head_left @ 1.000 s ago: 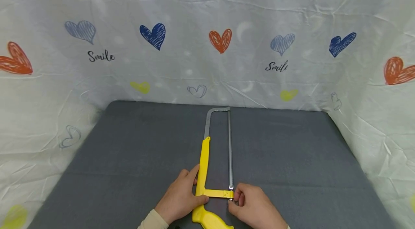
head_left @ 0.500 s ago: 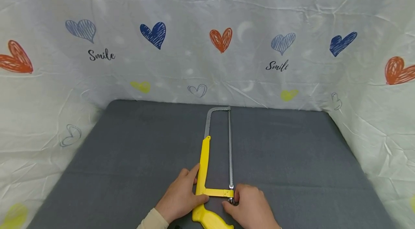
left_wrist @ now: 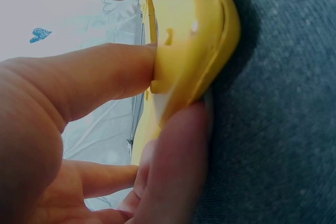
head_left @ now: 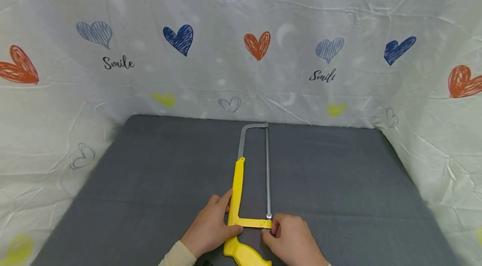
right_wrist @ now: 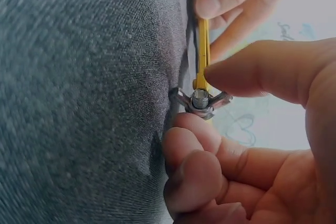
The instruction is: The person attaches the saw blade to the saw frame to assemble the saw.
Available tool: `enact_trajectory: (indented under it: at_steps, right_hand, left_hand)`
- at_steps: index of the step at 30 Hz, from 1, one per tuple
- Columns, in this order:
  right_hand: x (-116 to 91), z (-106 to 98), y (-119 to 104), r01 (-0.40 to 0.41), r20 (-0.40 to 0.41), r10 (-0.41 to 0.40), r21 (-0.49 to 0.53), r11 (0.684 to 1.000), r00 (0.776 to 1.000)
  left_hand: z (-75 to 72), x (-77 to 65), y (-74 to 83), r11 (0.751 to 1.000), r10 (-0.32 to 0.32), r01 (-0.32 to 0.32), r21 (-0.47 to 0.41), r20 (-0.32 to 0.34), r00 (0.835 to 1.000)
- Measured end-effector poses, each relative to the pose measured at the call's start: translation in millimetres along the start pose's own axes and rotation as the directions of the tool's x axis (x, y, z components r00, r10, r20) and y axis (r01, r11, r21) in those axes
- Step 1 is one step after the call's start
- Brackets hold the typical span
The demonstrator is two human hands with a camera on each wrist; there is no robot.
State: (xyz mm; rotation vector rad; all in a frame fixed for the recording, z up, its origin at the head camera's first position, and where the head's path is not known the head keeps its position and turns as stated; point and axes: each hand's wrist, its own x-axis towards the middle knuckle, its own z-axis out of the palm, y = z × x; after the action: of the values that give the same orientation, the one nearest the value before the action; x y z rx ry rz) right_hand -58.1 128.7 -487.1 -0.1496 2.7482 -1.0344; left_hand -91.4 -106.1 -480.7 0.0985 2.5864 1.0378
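Head view: yellow hacksaw (head_left: 237, 186) lying on the grey counter (head_left: 158, 170)

The saw lies lengthwise near the middle, its handle (head_left: 246, 254) toward the person and its curved metal end near the heart-printed cloth (head_left: 218, 73) behind. The blade (head_left: 268, 174) runs along the right side. The left hand's (head_left: 211, 226) grip is closed on the yellow frame, thumb by the crossbar (head_left: 254, 223) and fingers along the outer edge. The right hand's (head_left: 293, 234) grip is partly closed at the crossbar's blade end, thumb and curled fingers around a metal wing nut (right_wrist: 199, 109) on a threaded stud; how firmly they press, I cannot tell.
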Motion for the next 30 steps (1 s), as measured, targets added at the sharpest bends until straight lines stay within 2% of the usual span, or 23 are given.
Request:
enact_trajectory:
  at_steps: [8,15,19,30]
  right_hand:
    - [0.8,-2.9,1.9,0.021,-0.03,-0.022,-0.031,0.999,0.999]
    - [2.0,-6.0,9.4,0.04,0.037,-0.042,0.046,0.998,0.998]
    - [2.0,-7.4,12.5,0.045,0.061,-0.048,0.051,0.998,0.997]
    - [2.3,-7.7,15.2,0.055,0.065,-0.059,0.059,0.997,0.996]
  left_hand:
    - [-0.5,-0.1,0.1,1.0,-0.004,0.004,0.003,0.0,1.0]
    - [0.8,0.6,1.3,1.0,-0.023,0.023,0.018,-0.005,1.0]
    - [1.6,1.5,1.9,0.999,-0.038,0.039,0.02,-0.006,0.999]
    - [2.4,0.1,0.5,1.0,-0.008,0.008,0.006,-0.017,1.0]
